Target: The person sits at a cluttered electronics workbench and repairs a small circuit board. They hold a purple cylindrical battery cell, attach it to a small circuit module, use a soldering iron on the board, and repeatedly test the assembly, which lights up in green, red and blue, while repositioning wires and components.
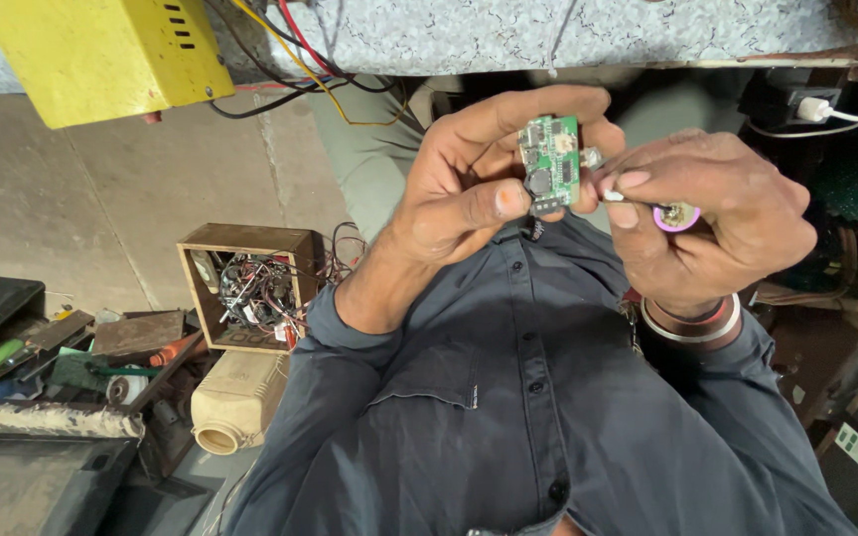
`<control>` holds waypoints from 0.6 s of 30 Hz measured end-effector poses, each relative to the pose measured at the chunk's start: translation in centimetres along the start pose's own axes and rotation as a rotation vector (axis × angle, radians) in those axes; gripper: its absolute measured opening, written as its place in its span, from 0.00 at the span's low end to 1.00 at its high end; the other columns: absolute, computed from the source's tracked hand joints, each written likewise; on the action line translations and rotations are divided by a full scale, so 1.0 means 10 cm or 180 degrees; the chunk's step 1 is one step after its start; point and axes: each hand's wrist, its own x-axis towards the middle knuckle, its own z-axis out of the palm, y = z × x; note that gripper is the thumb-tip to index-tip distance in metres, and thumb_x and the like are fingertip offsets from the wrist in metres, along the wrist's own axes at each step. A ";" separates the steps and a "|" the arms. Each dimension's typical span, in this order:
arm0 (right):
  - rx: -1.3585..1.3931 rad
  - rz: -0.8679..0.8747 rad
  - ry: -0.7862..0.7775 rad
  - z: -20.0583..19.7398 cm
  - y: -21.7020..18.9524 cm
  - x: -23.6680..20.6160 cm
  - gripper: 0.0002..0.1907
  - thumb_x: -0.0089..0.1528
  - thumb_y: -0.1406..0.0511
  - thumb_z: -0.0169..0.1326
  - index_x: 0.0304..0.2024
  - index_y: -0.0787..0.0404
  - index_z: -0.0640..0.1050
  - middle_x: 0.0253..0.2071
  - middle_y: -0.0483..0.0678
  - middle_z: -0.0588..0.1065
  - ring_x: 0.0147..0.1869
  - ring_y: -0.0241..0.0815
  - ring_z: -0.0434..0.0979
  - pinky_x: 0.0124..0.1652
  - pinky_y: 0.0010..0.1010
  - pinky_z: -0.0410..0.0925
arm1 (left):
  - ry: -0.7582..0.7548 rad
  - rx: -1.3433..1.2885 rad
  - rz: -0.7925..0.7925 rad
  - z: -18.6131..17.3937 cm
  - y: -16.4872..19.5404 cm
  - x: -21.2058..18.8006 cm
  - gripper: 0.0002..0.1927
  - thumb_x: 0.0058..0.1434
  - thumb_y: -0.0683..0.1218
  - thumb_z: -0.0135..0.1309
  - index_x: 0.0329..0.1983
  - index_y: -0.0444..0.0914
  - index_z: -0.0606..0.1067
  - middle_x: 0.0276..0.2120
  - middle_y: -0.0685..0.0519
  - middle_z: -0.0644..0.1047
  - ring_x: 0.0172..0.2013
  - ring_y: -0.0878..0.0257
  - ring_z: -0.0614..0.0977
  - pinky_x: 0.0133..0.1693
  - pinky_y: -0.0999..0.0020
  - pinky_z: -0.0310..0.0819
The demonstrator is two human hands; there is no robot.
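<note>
Two hands hold small parts up close.

A yellow box (101,55) sits on the speckled table (588,35), and a brown box of wires (250,288) is on the floor. The left hand (459,179) pinches a little green board (550,162) between thumb and fingers. The right hand (722,213) is closed around a small purple part (677,216), just beside the board.

The circuit board (549,164) sits between both hands: left hand (469,184) on its left, right hand (712,213) on its right, shirt (538,397) below it.
</note>
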 end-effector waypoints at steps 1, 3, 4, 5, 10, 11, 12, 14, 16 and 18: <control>0.0001 -0.0038 0.0001 0.00 0.01 0.00 0.09 0.66 0.72 0.63 0.41 0.73 0.75 0.35 0.59 0.78 0.36 0.48 0.85 0.37 0.31 0.78 | -0.0017 0.0037 0.0031 0.01 0.01 0.01 0.36 0.71 0.43 0.62 0.76 0.29 0.58 0.61 0.39 0.75 0.54 0.60 0.82 0.54 0.70 0.77; 0.0008 -0.0182 -0.0004 0.01 0.03 0.00 0.09 0.64 0.72 0.63 0.39 0.72 0.74 0.33 0.58 0.78 0.37 0.49 0.85 0.35 0.32 0.78 | -0.0076 0.0161 0.0173 0.05 0.04 0.01 0.36 0.73 0.43 0.62 0.77 0.32 0.56 0.59 0.42 0.75 0.54 0.61 0.80 0.58 0.69 0.75; 0.0080 -0.0147 0.0067 0.01 0.04 -0.01 0.09 0.64 0.73 0.63 0.39 0.72 0.74 0.33 0.57 0.78 0.37 0.49 0.85 0.36 0.32 0.78 | -0.0092 0.0216 0.0230 0.07 0.05 0.01 0.37 0.73 0.43 0.61 0.77 0.33 0.54 0.59 0.42 0.76 0.54 0.62 0.80 0.60 0.69 0.74; 0.0150 -0.0116 0.0140 0.02 0.05 -0.01 0.10 0.64 0.73 0.63 0.39 0.71 0.74 0.33 0.56 0.79 0.37 0.49 0.85 0.36 0.32 0.78 | -0.0087 0.0259 0.0264 0.09 0.06 0.01 0.38 0.73 0.43 0.61 0.78 0.33 0.54 0.60 0.43 0.76 0.55 0.62 0.80 0.60 0.69 0.74; -0.0446 -0.0945 -0.0130 -0.10 0.13 0.04 0.11 0.59 0.76 0.66 0.36 0.67 0.74 0.33 0.55 0.79 0.32 0.52 0.83 0.34 0.37 0.75 | 0.0054 0.0182 -0.0014 0.17 0.14 0.04 0.42 0.68 0.44 0.60 0.78 0.31 0.52 0.57 0.39 0.77 0.46 0.58 0.84 0.47 0.68 0.78; -0.0496 -0.1312 -0.0227 -0.15 0.17 0.07 0.10 0.57 0.74 0.66 0.36 0.67 0.75 0.33 0.56 0.79 0.32 0.52 0.82 0.33 0.37 0.76 | 0.0071 0.0179 -0.0122 0.17 0.15 0.05 0.42 0.67 0.45 0.60 0.77 0.31 0.52 0.56 0.38 0.77 0.43 0.58 0.85 0.45 0.68 0.79; -0.0545 -0.1688 -0.0322 -0.19 0.19 0.10 0.10 0.55 0.73 0.65 0.35 0.68 0.77 0.34 0.58 0.79 0.31 0.52 0.81 0.32 0.37 0.76 | 0.0062 0.0193 -0.0190 0.17 0.17 0.05 0.40 0.66 0.45 0.59 0.76 0.30 0.55 0.56 0.38 0.78 0.42 0.58 0.85 0.44 0.68 0.79; -0.0734 -0.1991 -0.0486 -0.27 0.17 0.12 0.07 0.56 0.71 0.64 0.36 0.65 0.80 0.35 0.53 0.77 0.34 0.51 0.79 0.34 0.39 0.78 | 0.0029 0.0233 -0.0292 0.18 0.19 0.04 0.36 0.67 0.46 0.59 0.74 0.29 0.60 0.55 0.38 0.78 0.42 0.58 0.85 0.45 0.68 0.80; -0.0853 -0.2253 -0.0683 -0.32 0.15 0.16 0.06 0.57 0.70 0.63 0.36 0.63 0.81 0.36 0.51 0.75 0.37 0.49 0.76 0.35 0.39 0.78 | -0.0038 0.0305 -0.0285 0.19 0.21 0.01 0.32 0.70 0.46 0.59 0.73 0.29 0.65 0.55 0.39 0.78 0.44 0.58 0.85 0.48 0.68 0.80; -0.0901 -0.2463 -0.0922 -0.39 0.14 0.24 0.05 0.58 0.70 0.63 0.36 0.63 0.81 0.38 0.51 0.75 0.40 0.46 0.75 0.35 0.37 0.76 | -0.0090 0.0377 -0.0229 0.21 0.21 -0.01 0.28 0.74 0.46 0.58 0.72 0.30 0.66 0.54 0.40 0.78 0.45 0.59 0.83 0.52 0.67 0.79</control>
